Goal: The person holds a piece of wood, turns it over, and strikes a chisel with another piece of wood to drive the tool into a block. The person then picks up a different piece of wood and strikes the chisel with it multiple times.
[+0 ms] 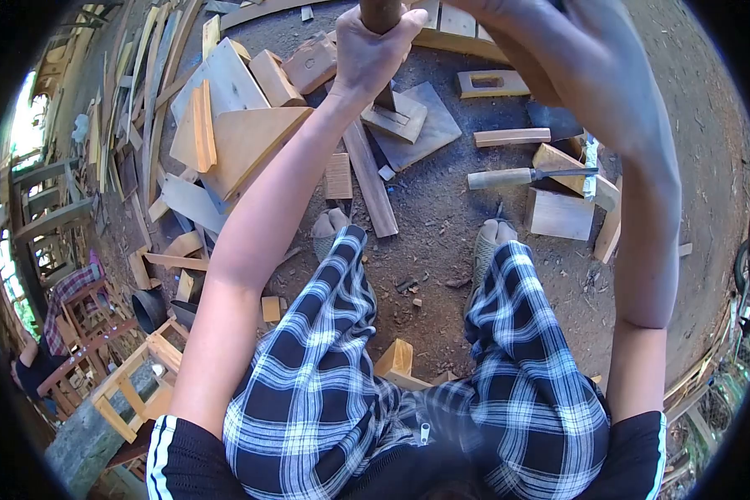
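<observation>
My left hand (373, 52) is wrapped round the brown wooden handle of a chisel (381, 13) near the top edge. Below the fist, its dark blade reaches down to a pale slotted wood piece (398, 117), which rests on a square board (429, 125) on the ground. Raised at the upper right, my right hand (579, 62) is close to the camera. Its fingers run out past the top edge, so I cannot see whether they hold anything. A second chisel (504, 178) with a pale handle lies on the right, across some wood offcuts.
Several boards (225, 79) and long strips (146, 75) are piled at the left. A block with a slot (492, 82) and a wood block (560, 214) lie on the right. Small wooden frames (133, 400) stand at lower left. Another person's arm (32, 350) shows at the far left.
</observation>
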